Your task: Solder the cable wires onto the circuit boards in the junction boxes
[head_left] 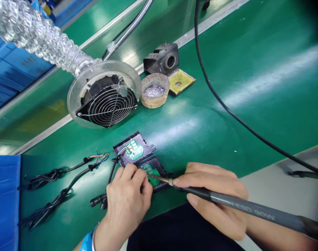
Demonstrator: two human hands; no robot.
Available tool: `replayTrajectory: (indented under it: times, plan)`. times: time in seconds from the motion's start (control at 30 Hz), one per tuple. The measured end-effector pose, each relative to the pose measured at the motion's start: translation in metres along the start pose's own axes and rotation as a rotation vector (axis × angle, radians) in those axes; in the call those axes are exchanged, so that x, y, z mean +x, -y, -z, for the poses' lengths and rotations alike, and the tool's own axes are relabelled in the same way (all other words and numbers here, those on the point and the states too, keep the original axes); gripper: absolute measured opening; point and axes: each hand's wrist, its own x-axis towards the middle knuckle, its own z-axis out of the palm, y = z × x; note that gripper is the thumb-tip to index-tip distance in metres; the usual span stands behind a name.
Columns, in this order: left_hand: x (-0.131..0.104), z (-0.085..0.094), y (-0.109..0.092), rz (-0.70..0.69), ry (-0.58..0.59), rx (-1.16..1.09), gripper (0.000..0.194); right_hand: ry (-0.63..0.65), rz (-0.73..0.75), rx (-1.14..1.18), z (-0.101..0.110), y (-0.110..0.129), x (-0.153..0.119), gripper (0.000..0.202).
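My right hand [216, 195] is closed around a soldering iron [242, 205], whose tip reaches a green circuit board [154, 177] in the nearer black plastic case [159, 164]. Over that board's left side, my left hand [129, 197] has its fingers pinched together close to the tip; whatever they hold is hidden. Just beyond lies a second black case [145, 139] with a green board [135, 150], wired to a black cable [112, 170] by coloured leads. Black cable connectors [97, 200] stick out left of my left hand.
Two black cables [47, 179] [59, 197] with bare coloured ends lie at left by a blue bin [6, 202]. A fume extractor fan [109, 104], a bowl of solder bits [155, 99], a yellow sponge [182, 82] and an iron holder [161, 61] stand behind. A black cord [227, 106] crosses the right.
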Motion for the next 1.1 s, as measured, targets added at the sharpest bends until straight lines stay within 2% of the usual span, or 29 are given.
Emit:
replayTrajectory:
  times: [0.13,0.47,0.7,0.83,1.0,1.1]
  plan:
    - [0.001,-0.001,-0.002,0.0,0.002,0.032,0.015,0.009,-0.018,-0.005,0.002,0.003,0.003,0.032]
    - [0.003,-0.002,-0.003,0.017,0.011,0.056,0.016,0.035,0.06,-0.112,0.0,0.006,-0.002,0.03]
    - [0.002,-0.002,-0.003,0.016,-0.003,0.043,0.017,-0.05,-0.027,-0.033,0.009,0.004,-0.007,0.033]
    - [0.002,-0.002,-0.004,0.026,-0.004,0.051,0.016,-0.1,-0.035,-0.069,0.011,0.006,-0.006,0.037]
    - [0.002,-0.003,-0.005,0.027,0.007,0.068,0.016,-0.169,0.008,-0.099,0.005,0.005,-0.006,0.042]
    - [-0.001,0.006,-0.003,0.016,0.066,0.022,0.015,-0.192,0.02,-0.083,-0.003,0.002,-0.01,0.048]
